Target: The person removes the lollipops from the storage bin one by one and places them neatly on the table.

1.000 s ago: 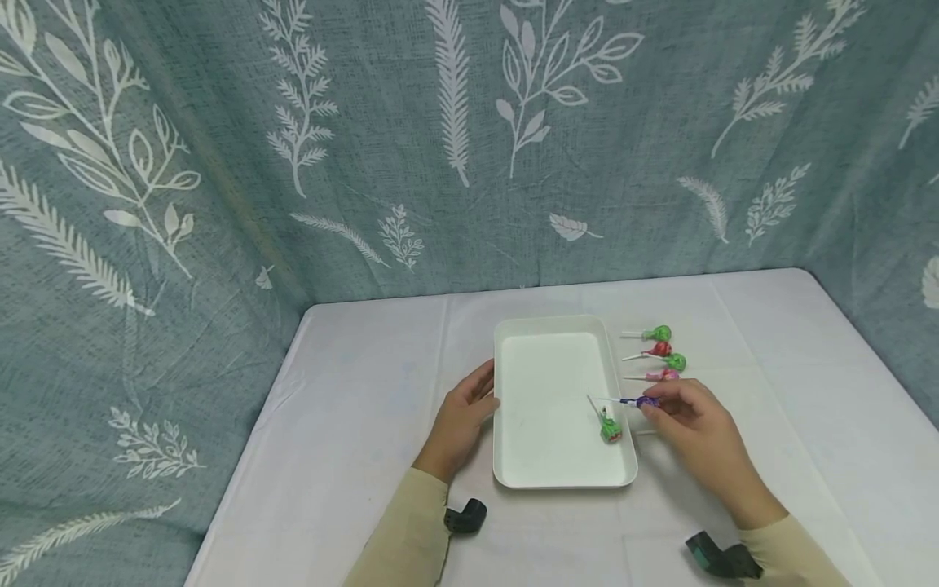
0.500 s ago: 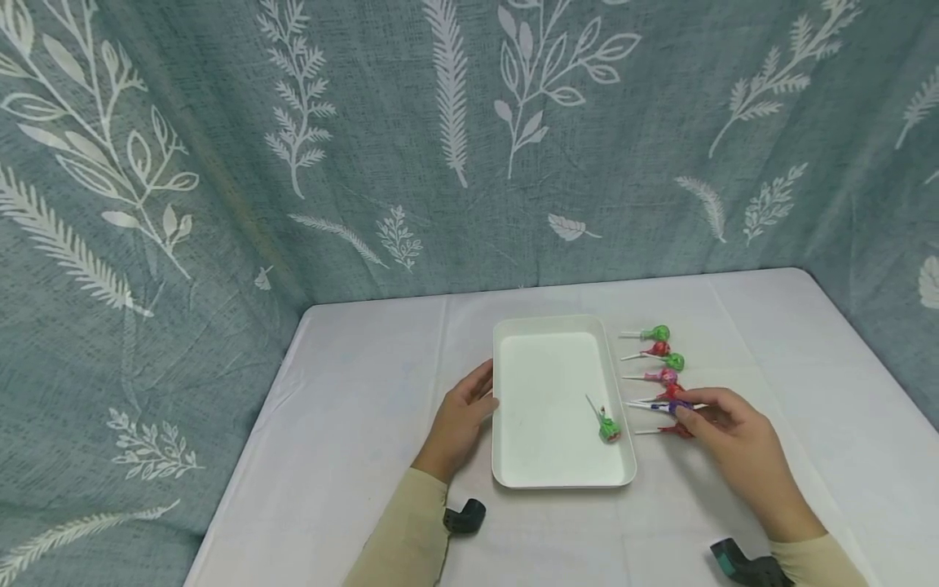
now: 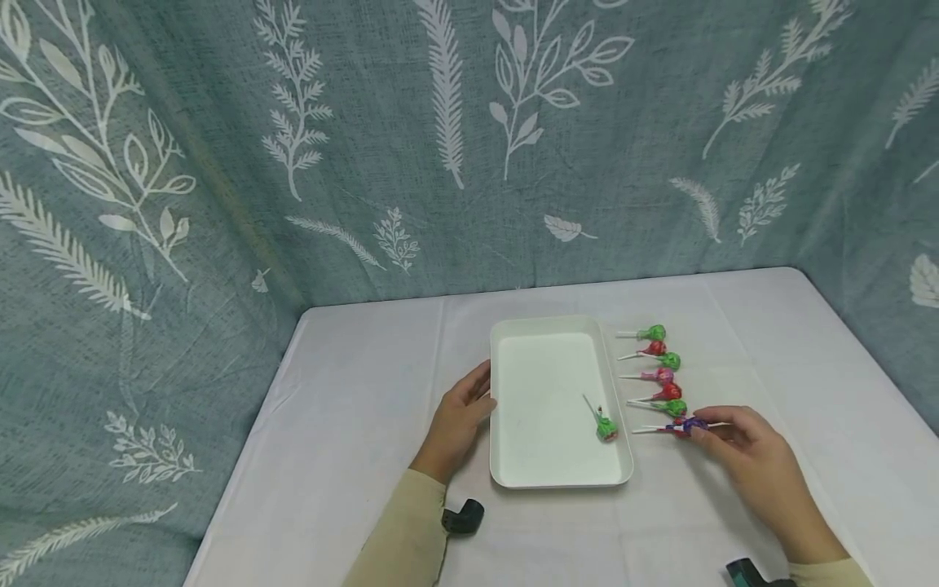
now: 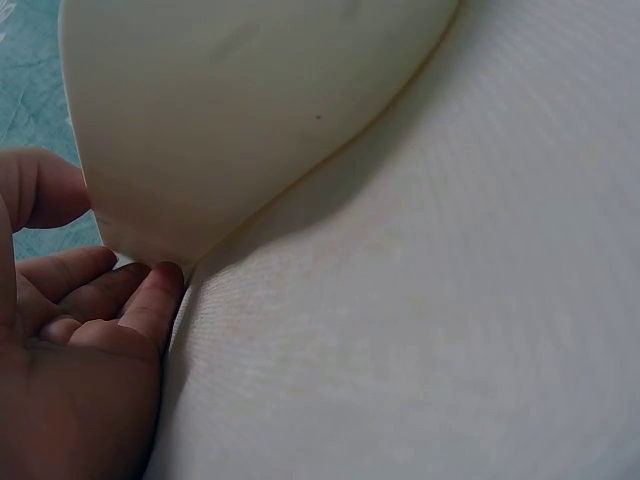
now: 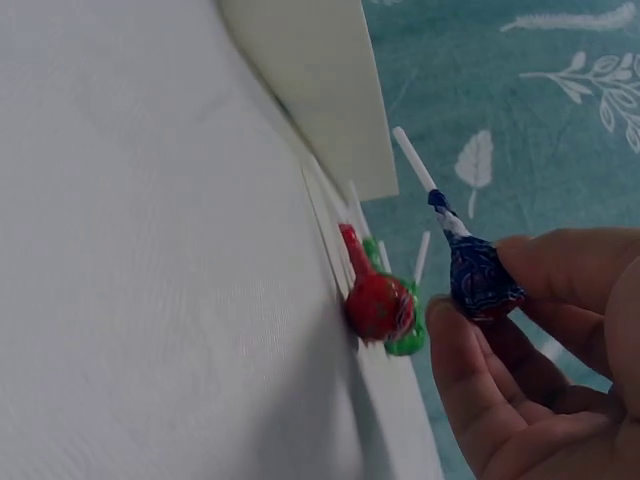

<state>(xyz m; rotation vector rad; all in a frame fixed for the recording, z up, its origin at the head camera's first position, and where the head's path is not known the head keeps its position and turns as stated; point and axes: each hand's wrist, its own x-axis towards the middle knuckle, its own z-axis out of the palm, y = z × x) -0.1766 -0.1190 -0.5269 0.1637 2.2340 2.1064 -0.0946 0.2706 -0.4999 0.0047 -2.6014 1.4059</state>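
Note:
My right hand (image 3: 763, 465) pinches a lollipop in a dark blue-purple wrapper (image 5: 480, 275) by its round head, thumb on one side and fingers on the other. Its white stick points left, toward the tray. Under it lies a red lollipop (image 5: 378, 302), partly covered in the head view. At the left side of the white tray (image 3: 561, 481), my left hand (image 3: 456, 428) holds the wall, thumb at the rim and fingertips low against the bottom edge in the left wrist view. Inside the tray, near its right wall, rests a green lollipop (image 3: 606, 427).
Right of the tray, several lollipops lie in a column, sticks pointing left: a green one (image 3: 653, 333) at the far end, a pink one (image 3: 663, 376), and other red and green ones. A white cloth (image 3: 352, 391) covers the table; a patterned teal curtain (image 3: 440, 236) hangs behind.
My right hand has carried the purple lollipop from over the tray's right rim, rightward and nearer, to above the nearest red lollipop in the column. My left hand has stayed on the tray.

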